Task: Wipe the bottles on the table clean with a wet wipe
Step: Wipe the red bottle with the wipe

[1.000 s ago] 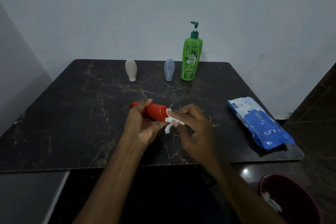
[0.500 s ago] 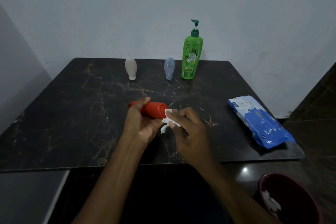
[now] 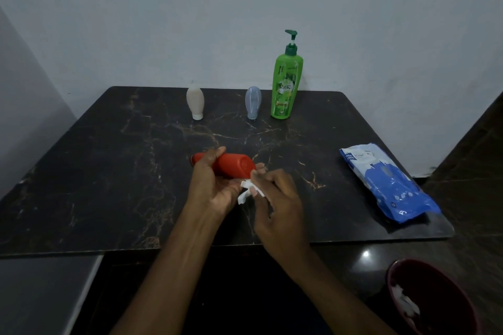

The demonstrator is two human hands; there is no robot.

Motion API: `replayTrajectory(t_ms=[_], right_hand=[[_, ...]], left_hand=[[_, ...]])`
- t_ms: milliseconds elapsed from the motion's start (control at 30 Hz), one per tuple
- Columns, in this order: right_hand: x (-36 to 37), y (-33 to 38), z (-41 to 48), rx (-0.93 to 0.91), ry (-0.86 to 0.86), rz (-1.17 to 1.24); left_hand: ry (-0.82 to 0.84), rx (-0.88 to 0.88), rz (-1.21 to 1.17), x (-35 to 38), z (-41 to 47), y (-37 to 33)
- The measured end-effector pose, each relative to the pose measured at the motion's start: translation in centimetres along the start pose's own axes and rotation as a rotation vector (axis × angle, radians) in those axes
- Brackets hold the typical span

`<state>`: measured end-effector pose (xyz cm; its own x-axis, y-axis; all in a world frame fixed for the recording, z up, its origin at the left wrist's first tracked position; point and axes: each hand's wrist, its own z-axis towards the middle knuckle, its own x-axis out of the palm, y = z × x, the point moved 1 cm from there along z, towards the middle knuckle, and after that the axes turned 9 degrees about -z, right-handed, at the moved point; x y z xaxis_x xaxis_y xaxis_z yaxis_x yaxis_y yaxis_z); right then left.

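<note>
My left hand point(image 3: 215, 185) grips a red bottle point(image 3: 234, 167) held on its side just above the dark marble table point(image 3: 109, 171). My right hand point(image 3: 277, 196) pinches a small white wet wipe point(image 3: 249, 190) against the bottle's near end. At the back of the table stand a beige bottle point(image 3: 195, 102), a pale blue bottle point(image 3: 253, 102) and a tall green pump bottle point(image 3: 285, 81).
A blue and white wet wipe pack point(image 3: 386, 182) lies on the table's right side. A dark red bin point(image 3: 432, 302) with used white wipes sits on the floor at the lower right. A wall runs behind the table.
My right hand with the wipe has slid down and to the left across the bottle's near end, which now shows bare. The left hand's grip is unchanged.
</note>
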<state>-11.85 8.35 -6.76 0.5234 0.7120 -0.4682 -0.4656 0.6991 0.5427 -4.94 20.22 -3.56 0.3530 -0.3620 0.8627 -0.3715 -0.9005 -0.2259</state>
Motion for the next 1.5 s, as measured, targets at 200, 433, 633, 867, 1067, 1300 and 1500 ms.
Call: replayTrajectory(t_ms=[200,433,633,867,1067,1300,1500], right_hand=[[-1.4,0.9,1.3,0.073,-0.111,0.106],[-1.8,0.4,2.5,-0.085,-0.051,-0.018],[-1.9,-1.2,1.0,-0.219,0.121,-0.193],[-2.8,-0.8,2.4,-0.174,0.013,-0.081],[-2.1,-1.7,1.2,-0.304,0.157,-0.243],[-3.5,-1.5,1.9,-0.052,0.084,-0.045],[-2.5,-1.2,2.3,0.15,0.373,0.233]], left_hand=[[-0.027,0.031,-0.019,0.5,-0.6,0.1],[-0.011,0.045,-0.017,0.5,-0.9,0.8],[-0.028,0.074,-0.006,0.8,-0.8,-0.2],[-0.024,0.064,-0.012,0.9,-1.2,0.3],[-0.032,0.066,0.021,0.7,-1.1,-0.1],[-0.029,0.15,0.184,-0.5,-0.6,0.3],[-0.018,0.424,0.452,-0.9,-0.1,0.8]])
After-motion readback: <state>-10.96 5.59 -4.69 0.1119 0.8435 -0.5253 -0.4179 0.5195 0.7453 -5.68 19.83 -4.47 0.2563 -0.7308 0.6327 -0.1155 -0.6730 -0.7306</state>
